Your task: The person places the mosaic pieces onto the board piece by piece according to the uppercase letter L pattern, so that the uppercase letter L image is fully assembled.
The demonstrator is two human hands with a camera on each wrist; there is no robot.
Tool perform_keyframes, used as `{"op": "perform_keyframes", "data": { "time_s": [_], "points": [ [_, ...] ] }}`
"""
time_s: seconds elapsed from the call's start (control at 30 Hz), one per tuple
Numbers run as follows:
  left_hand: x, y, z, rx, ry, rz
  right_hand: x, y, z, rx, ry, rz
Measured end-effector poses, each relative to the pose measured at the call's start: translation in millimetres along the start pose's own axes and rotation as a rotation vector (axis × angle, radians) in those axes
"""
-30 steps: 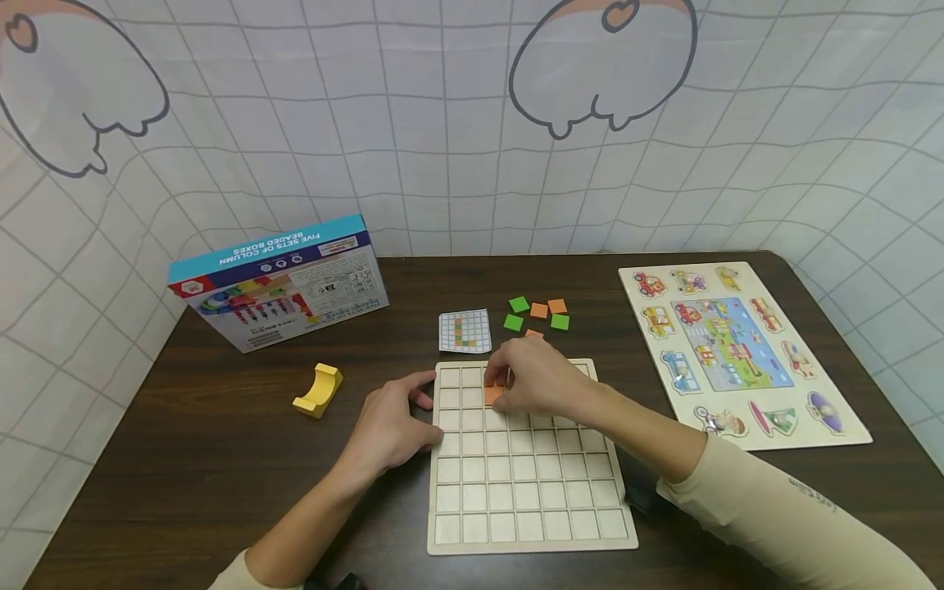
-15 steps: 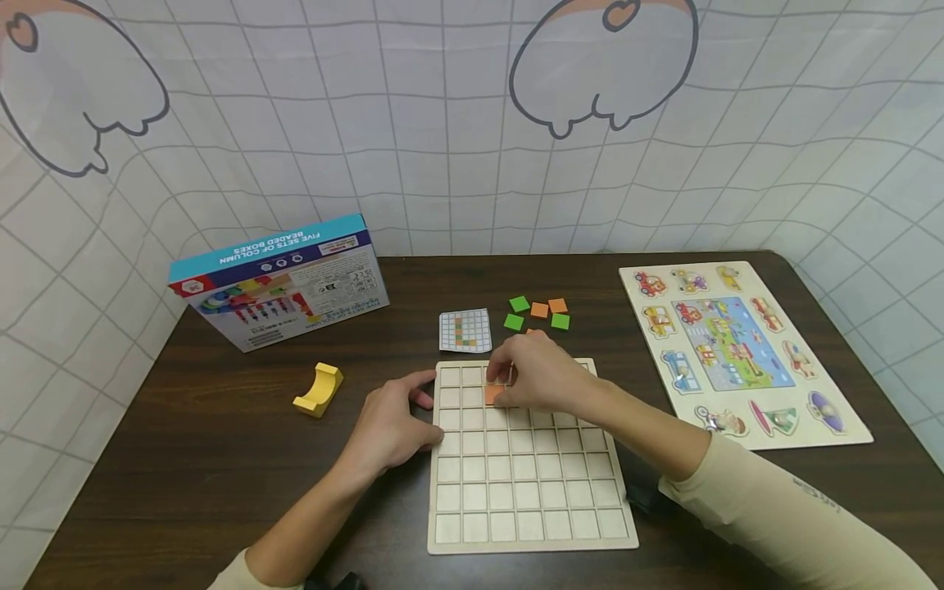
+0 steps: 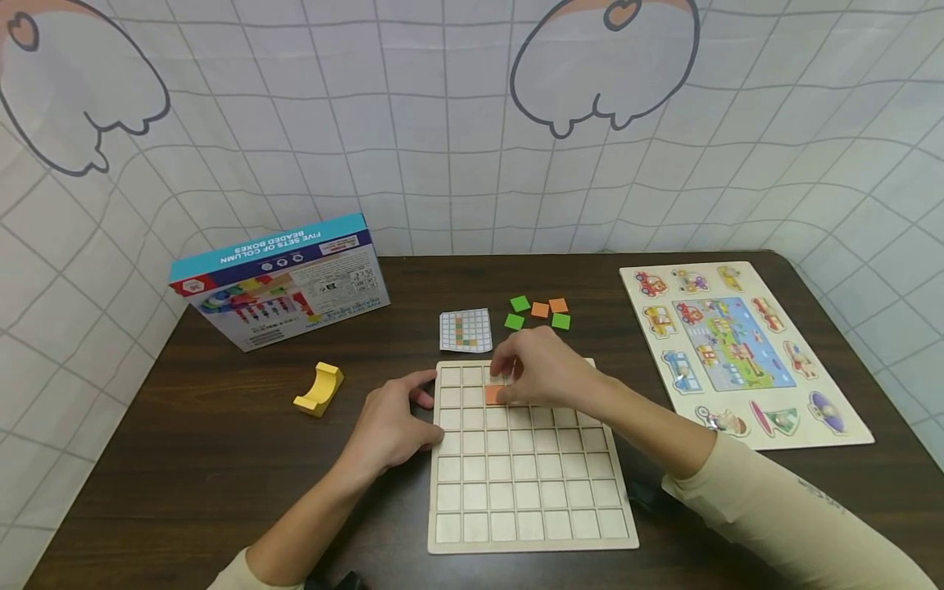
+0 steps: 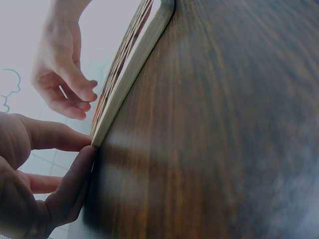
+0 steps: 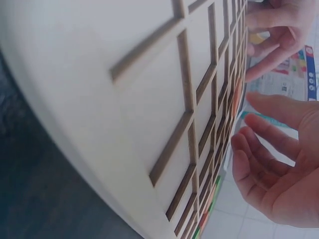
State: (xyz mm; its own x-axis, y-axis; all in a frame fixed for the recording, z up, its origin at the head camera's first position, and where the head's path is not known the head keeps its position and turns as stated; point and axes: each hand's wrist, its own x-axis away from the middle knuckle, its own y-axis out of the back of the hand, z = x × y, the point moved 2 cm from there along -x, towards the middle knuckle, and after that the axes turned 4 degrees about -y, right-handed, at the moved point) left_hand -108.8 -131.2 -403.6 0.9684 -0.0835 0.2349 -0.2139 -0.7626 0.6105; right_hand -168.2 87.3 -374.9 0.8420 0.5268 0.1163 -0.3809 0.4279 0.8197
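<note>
A pale wooden grid board [image 3: 534,496] lies in front of the person. My left hand [image 3: 391,426] rests at its upper left side, thumb and fingertips touching the edge; in the left wrist view, fingertips [image 4: 85,145] meet the board's rim. An orange square tile [image 3: 492,395] sits in a cell of the second row, third column. Right beside it, my right hand [image 3: 546,369] hovers over the top rows, partly covering them. In the right wrist view its thumb and fingers are loosely bent and apart, with nothing seen between them.
Several loose green and orange tiles [image 3: 514,321] lie behind the board, near a small pattern card [image 3: 465,331]. A yellow arched block [image 3: 319,390] and a toy box [image 3: 288,283] are at left. A picture puzzle board [image 3: 745,360] lies at right.
My right hand has moved slightly up and away from the orange tile, showing more of it. It now hides a loose orange tile behind the board. My left hand has stayed still.
</note>
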Motion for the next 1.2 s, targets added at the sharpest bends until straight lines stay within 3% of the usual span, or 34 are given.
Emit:
{"op": "perform_keyframes", "data": {
  "time_s": [0.43,0.83,1.2],
  "points": [
    [0.0,-1.0,1.7,0.005,-0.003,-0.006,-0.3,4.3,-4.8,-0.01,-0.051,-0.028],
    [0.3,-0.9,2.3,0.001,0.004,-0.009,0.8,9.4,-12.4,-0.088,-0.116,-0.036],
    [0.2,-1.3,2.1,0.008,0.008,-0.007,0.5,17.1,-23.1,-0.089,-0.104,-0.071]
  ]
}}
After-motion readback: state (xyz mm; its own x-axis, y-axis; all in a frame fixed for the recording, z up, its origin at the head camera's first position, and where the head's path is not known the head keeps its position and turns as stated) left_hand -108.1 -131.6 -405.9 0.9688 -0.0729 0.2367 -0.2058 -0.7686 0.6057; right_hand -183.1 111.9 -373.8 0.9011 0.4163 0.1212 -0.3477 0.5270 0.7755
